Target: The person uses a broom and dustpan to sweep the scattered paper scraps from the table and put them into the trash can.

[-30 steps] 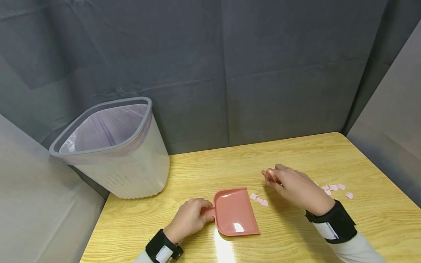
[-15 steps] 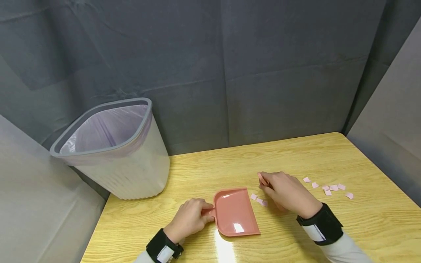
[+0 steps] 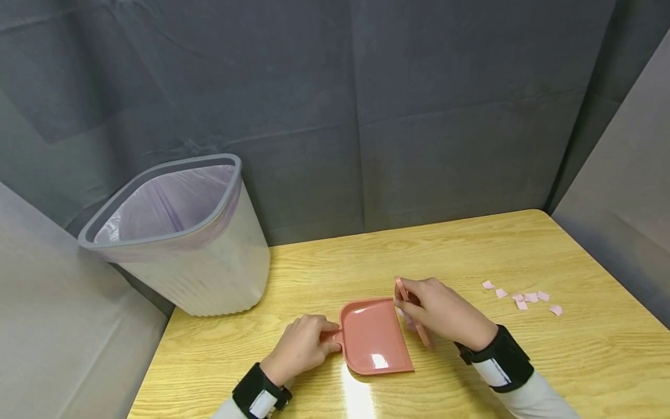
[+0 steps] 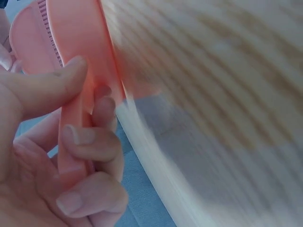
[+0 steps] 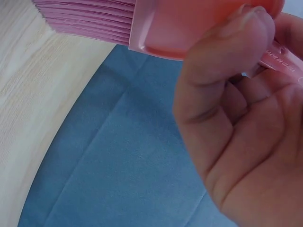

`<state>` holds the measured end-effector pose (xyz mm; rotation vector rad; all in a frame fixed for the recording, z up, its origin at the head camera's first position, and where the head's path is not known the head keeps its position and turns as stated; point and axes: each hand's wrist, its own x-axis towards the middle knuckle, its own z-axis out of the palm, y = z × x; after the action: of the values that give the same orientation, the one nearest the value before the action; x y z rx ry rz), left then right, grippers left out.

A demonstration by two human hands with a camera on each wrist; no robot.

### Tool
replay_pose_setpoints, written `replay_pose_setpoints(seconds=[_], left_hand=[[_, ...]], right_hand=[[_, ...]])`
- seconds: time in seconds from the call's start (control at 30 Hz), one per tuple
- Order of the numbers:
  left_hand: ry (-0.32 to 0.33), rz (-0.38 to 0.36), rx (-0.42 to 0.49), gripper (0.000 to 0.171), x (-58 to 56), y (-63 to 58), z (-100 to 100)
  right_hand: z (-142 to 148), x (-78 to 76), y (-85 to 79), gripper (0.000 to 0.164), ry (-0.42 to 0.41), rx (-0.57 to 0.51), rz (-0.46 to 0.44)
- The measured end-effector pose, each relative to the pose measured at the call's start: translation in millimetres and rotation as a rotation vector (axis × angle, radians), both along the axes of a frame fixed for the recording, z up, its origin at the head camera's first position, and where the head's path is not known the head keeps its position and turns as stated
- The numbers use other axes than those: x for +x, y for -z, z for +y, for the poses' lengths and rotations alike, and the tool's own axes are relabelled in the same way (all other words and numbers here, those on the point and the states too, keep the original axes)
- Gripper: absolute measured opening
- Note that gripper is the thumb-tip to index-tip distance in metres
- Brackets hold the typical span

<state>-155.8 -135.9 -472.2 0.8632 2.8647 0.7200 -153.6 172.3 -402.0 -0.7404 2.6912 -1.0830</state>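
My left hand (image 3: pixel 300 348) grips the handle of a pink dustpan (image 3: pixel 373 337), which lies on the wooden table with its straight edge facing right. In the left wrist view the thumb and curled fingers wrap the dustpan handle (image 4: pixel 73 142). A small pink hand brush (image 5: pixel 175 23) is held in my right hand (image 3: pixel 442 308), its mauve bristles (image 5: pixel 90 16) toward the table. The brush stands just right of the pan's edge. Small pale pink paper scraps (image 3: pixel 410 323) lie between the two, partly hidden by the brush.
Several more pink paper scraps (image 3: pixel 531 297) are scattered on the table (image 3: pixel 335 267) to the right. A white bin (image 3: pixel 225 273) with a grey rim and a plastic liner stands at the left. Dark grey cloth (image 3: pixel 314 116) hangs behind the table.
My right hand has moved left and slightly down with the brush, bringing it beside the dustpan's edge and partly over the near scraps. The left hand and dustpan have stayed in place.
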Motion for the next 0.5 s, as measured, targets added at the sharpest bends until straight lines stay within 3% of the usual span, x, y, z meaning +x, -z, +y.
replay_pose_setpoints(seconds=[0.1,0.37,0.5], left_hand=[[0.000,-0.012,-0.001,0.030,-0.4,0.9,-0.2],[-0.009,-0.029,-0.009,0.030,-2.0,0.5,-0.6],[-0.010,-0.033,-0.003,0.030,-1.6,0.2,-0.7]], right_hand=[[-0.3,1.0,-0.4,0.018,-0.003,-0.020,-0.015],[5.2,-1.3,-4.5,0.014,0.018,-0.066,0.053],[14.2,-2.0,-11.8,0.019,0.072,-0.098,0.099]])
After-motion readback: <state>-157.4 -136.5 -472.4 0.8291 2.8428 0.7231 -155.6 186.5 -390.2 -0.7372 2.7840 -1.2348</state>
